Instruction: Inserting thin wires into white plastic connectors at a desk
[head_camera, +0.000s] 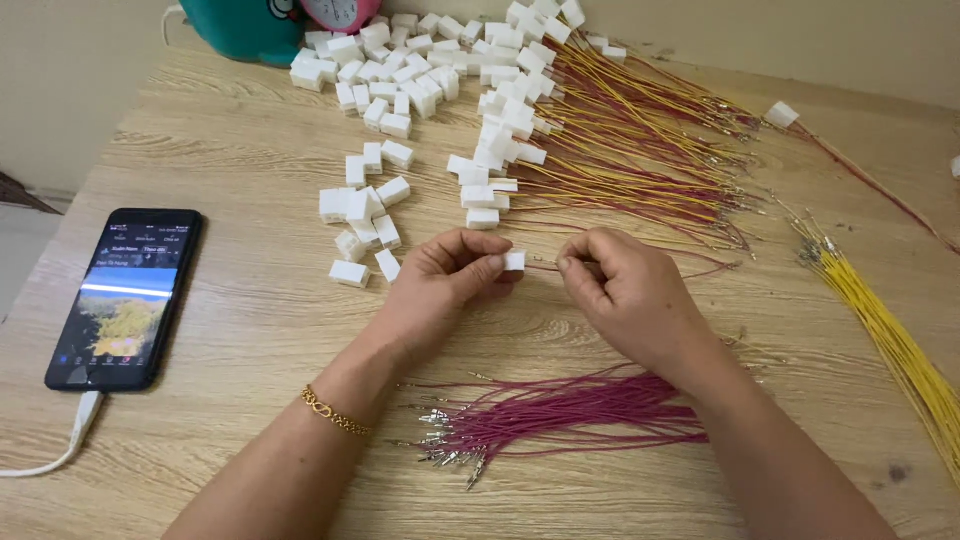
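Note:
My left hand (440, 285) pinches a small white plastic connector (514, 260) between thumb and fingers at the middle of the wooden table (240, 320). My right hand (630, 295) is just to its right, fingers closed on a thin wire whose end points at the connector. A bundle of loose magenta wires (560, 415) with metal terminals lies under my right forearm. Empty white connectors (362, 215) lie scattered to the left of my left hand.
Finished connectors with red and yellow wires (600, 130) are piled at the back. A bundle of yellow wires (885, 330) lies at the right. A phone (125, 295) with a lit screen and a white cable sits at the left. A teal object (245, 25) stands at the back left.

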